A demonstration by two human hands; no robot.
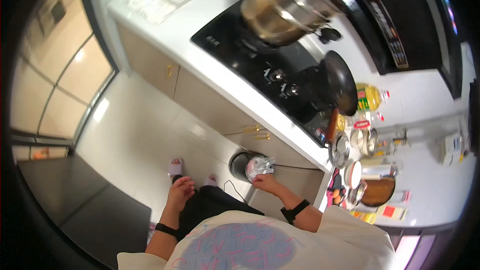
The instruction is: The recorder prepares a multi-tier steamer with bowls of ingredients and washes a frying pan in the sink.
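My left hand [180, 192] hangs in front of my body with its fingers loosely curled and a little apart, and I see nothing in it. On the other side, my right hand [267, 183] appears at the near edge of a clear plastic bag [259, 165] in a black trash bin [238, 167]. Its fingertips are drawn together; whether they pinch the bag or only overlap it from this angle is unclear. The bin stands on the floor against the lower cabinets. Both wrists wear black bands.
A large steamer pot [288, 11] and a black wok [339, 86] stand on the black gas hob [240, 60]. Oil bottles [369, 97], bowls and a round wooden board [378, 191] crowd the counter at right. A dark cabinet [101, 206] lies left; a thin cable [234, 187] crosses the floor.
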